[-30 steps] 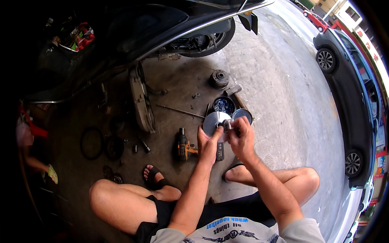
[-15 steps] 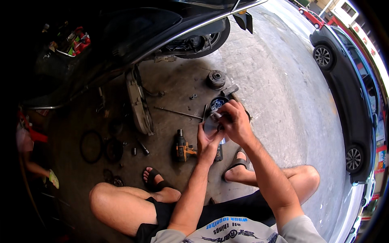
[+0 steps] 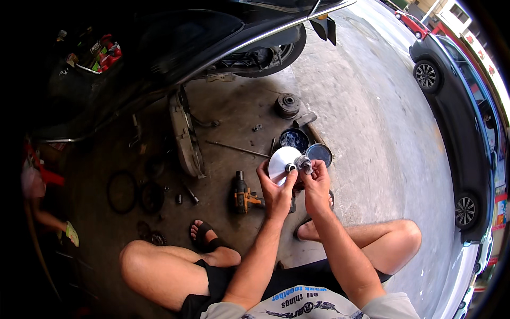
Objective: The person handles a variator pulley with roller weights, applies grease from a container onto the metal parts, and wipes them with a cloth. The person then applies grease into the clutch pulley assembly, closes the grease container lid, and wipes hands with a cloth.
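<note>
My left hand (image 3: 277, 198) grips a shiny silver pulley disc (image 3: 282, 162) by its near edge. A dark-holed hub (image 3: 290, 167) stands out from the disc's face, by my thumb. Close to the disc's right side, my right hand (image 3: 318, 187) pinches a small grey, crumpled-looking wad (image 3: 304, 164); its exact kind is unclear. Just beyond my hands sits an open round tin (image 3: 294, 139) with bluish-white smeared contents. Its apparent round lid (image 3: 319, 154) lies beside it, past my right fingers.
A cordless impact driver (image 3: 244, 198) lies left of my forearms. Farther off are a hammer (image 3: 304, 119), a round clutch-like part (image 3: 287, 105) and a long metal cover (image 3: 186, 135). A dark scooter (image 3: 175, 42) stands ahead. A ring-shaped belt (image 3: 121, 191) lies left.
My right hand has come back from over the disc toward its right side, now showing the grey wad. The disc is turned more face-up, and the tin and lid are uncovered.
</note>
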`<state>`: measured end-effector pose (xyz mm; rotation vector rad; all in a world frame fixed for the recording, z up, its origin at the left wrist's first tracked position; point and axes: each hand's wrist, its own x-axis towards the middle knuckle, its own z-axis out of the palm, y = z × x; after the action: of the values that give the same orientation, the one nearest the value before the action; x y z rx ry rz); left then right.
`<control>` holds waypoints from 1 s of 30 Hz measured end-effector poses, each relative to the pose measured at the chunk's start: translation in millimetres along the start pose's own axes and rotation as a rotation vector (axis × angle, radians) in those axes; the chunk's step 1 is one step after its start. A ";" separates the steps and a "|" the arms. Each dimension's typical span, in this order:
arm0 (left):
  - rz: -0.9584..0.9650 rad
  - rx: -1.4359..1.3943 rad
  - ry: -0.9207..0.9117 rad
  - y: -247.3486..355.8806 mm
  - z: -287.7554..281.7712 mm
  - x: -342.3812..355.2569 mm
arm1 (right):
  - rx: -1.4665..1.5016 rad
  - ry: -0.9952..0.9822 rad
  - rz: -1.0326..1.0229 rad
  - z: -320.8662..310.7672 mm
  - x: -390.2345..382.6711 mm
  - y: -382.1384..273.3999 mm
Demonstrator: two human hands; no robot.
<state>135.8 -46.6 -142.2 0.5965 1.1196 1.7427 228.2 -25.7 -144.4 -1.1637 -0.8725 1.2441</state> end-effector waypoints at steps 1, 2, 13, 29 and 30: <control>-0.012 -0.049 0.004 6.9 5.4 -1.8 | 0.001 0.004 -0.002 -1.5 2.9 1.2; -0.025 -0.098 0.008 10.9 8.6 -2.7 | -0.034 0.017 -0.038 -2.5 8.4 1.9; -0.336 -0.300 -0.109 -1.9 -6.9 7.1 | -0.844 -0.376 -0.600 8.9 50.2 -56.9; -0.319 -0.241 0.128 -16.9 -10.7 11.8 | -0.892 -0.071 -0.586 3.7 -16.8 -18.0; -0.275 -0.239 0.114 -16.4 -6.0 10.3 | -0.789 -0.015 -0.526 0.0 -0.2 -18.0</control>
<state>134.1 -37.6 -160.3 0.1885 0.9995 1.6527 232.5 -24.9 -126.9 -1.3882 -1.6363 0.4650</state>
